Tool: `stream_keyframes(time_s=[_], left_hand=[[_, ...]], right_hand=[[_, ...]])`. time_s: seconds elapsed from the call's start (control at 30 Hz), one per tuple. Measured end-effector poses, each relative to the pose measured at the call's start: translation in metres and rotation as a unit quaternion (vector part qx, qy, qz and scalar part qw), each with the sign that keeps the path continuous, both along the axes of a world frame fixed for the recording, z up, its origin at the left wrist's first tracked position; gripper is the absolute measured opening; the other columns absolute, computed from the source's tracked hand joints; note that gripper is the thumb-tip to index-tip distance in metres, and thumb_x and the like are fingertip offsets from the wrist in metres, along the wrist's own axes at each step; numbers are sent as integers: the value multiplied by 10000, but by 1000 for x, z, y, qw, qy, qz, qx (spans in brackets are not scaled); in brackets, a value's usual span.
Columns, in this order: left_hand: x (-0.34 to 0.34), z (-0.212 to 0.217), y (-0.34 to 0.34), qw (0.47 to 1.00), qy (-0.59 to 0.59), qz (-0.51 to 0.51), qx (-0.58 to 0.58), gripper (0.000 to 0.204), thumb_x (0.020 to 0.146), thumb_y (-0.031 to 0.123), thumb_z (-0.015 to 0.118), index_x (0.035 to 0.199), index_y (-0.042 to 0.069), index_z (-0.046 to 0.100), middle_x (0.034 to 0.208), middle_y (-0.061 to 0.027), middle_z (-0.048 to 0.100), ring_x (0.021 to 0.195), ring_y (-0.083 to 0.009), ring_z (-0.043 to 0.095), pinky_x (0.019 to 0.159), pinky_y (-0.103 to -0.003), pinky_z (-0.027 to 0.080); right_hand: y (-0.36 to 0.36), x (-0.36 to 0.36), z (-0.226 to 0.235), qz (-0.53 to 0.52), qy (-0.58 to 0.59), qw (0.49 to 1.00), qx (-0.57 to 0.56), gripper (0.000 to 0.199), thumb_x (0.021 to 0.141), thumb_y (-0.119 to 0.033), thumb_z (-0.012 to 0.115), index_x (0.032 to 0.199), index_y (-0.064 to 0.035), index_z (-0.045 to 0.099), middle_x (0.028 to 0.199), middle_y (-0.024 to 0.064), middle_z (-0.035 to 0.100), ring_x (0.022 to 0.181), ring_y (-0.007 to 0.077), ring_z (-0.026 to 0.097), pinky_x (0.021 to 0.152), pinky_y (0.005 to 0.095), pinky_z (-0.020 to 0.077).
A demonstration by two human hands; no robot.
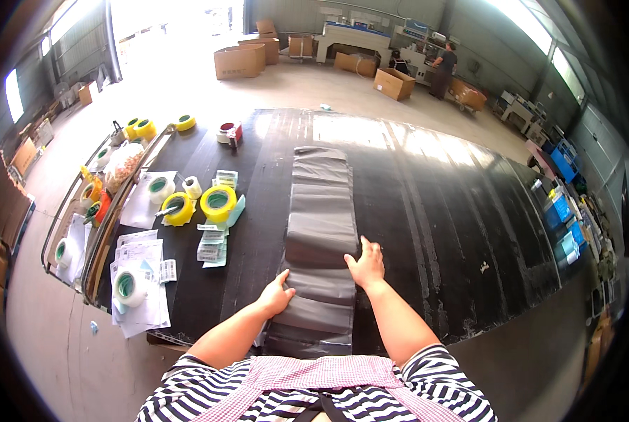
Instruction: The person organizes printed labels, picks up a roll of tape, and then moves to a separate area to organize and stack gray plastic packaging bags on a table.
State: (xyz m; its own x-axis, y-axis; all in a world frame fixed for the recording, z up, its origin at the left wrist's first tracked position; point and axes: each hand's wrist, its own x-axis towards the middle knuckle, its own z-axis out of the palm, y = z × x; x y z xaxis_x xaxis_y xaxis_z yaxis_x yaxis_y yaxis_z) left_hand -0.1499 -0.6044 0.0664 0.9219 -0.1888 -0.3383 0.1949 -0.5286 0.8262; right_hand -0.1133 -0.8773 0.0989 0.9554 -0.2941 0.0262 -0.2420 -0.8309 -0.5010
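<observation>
Wide black tabletop [427, 211]: left hand [277, 295], right hand [367, 266] flat, fingers spread, pressing overlapped row of grey plastic mailer bags [321, 225]; keep edges aligned, pressure even.

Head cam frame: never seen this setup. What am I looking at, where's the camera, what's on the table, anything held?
No machine here: a person works bare-handed, and a fisheye camera on their head looks down, so edges curve. Their forearms enter from below. The left hand and right hand press flat on a row of overlapping grey plastic bags along a big black table. Neither hand grips anything. To the left lie yellow tape rolls, a white tape roll and paper labels. Cardboard boxes and another person are far behind.
</observation>
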Motion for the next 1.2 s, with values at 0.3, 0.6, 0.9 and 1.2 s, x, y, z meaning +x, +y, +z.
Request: stream_keyframes(time_s=[0.3, 0.6, 0.9, 1.2], left_hand=[[-57, 15, 28, 997, -20, -80, 5, 813, 834, 304, 781, 1538, 201, 390, 1400, -247, 558, 1290, -375, 557, 1089, -394, 439], [19, -9, 21, 997, -38, 35, -55, 685, 770, 87, 799, 1409, 55, 555, 1335, -202, 626, 1251, -283, 592, 1067, -341, 447], [7, 14, 33, 999, -14, 44, 11, 805, 782, 235, 808, 1499, 162, 447, 1358, -212, 596, 1255, -328, 581, 1061, -366, 450], [-48, 16, 16, 990, 67, 77, -97, 538, 833, 25, 738, 1353, 95, 617, 1325, -120, 634, 1199, -201, 595, 1035, -308, 469]], right_hand=[[70, 45, -25, 143, 175, 960, -163, 791, 942, -675, 450, 1607, -357, 162, 1694, 87, -34, 1546, 368, -82, 1166, 707, 10], [83, 125, -26, 147, 164, 964, -150, 790, 946, -659, 455, 1608, -341, 165, 1694, 93, -19, 1547, 374, -60, 1179, 691, 34], [84, 157, -40, 176, 134, 964, -146, 794, 933, -674, 467, 1602, -339, 202, 1695, 77, 15, 1554, 335, -51, 1194, 665, 23], [40, 136, -39, 221, 90, 971, -4, 778, 880, -471, 691, 1555, -248, 375, 1662, 123, 204, 1550, 341, 80, 1196, 644, 48]])
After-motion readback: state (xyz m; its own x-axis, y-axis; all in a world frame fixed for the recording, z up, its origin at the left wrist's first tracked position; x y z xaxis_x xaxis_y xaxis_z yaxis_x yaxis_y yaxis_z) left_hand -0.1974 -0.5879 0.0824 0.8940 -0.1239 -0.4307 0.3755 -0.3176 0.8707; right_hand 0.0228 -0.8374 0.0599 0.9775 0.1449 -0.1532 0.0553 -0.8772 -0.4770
